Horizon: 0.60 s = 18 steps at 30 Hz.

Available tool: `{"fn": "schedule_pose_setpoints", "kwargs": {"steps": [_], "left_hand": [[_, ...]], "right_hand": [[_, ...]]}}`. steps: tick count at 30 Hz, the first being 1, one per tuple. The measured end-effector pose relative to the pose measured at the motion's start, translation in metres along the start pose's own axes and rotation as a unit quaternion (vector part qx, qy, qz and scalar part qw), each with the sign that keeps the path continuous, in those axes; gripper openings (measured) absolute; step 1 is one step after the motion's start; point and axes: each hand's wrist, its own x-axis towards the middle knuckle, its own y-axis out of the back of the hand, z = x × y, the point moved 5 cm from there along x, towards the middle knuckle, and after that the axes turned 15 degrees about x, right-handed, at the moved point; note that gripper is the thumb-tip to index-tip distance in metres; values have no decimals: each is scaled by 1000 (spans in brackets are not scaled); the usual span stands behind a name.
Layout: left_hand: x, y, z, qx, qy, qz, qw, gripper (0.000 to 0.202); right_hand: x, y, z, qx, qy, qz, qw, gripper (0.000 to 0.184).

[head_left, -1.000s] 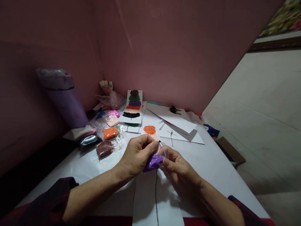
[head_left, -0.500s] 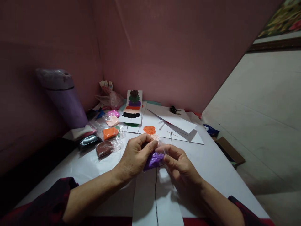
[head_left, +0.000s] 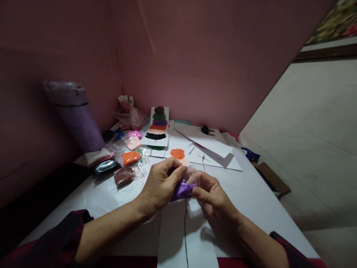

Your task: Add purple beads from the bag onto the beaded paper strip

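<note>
Between my hands is a clear plastic bag of purple clay (head_left: 183,190). My left hand (head_left: 164,182) pinches the bag's upper left edge between thumb and fingers. On the other side, my right hand (head_left: 213,191) grips the bag, its thumb at the purple clay and its fingers partly behind the plastic. Below the bag lies a white paper strip (head_left: 173,238) with a dark line drawn down it. Just beyond my hands, an orange textured patch (head_left: 177,153) and a pale peach patch (head_left: 184,162) sit on the paper, the peach one partly hidden.
Bagged clay lies to the left: orange (head_left: 131,158), brown (head_left: 124,176), black (head_left: 105,168) and other colours. A card with stacked colour bands (head_left: 158,128) stands behind. Loose white sheets (head_left: 206,143) and keys (head_left: 206,130) are further back. A purple cylinder (head_left: 78,115) leans at the left wall.
My right thumb and fingers have shifted slightly on the bag, and the purple clay sits a little differently in it. My left hand keeps its pinch. The things on the table have not moved.
</note>
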Motion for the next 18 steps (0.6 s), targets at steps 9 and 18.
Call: {"fn": "schedule_pose_setpoints", "kwargs": {"steps": [9, 18], "left_hand": [[1, -2, -1, 24, -10, -18, 1000, 25], [2, -3, -1, 25, -17, -19, 999, 21]], "right_hand": [[2, 2, 1, -96, -22, -51, 994, 29], [2, -1, 0, -127, -51, -66, 988, 26]]}}
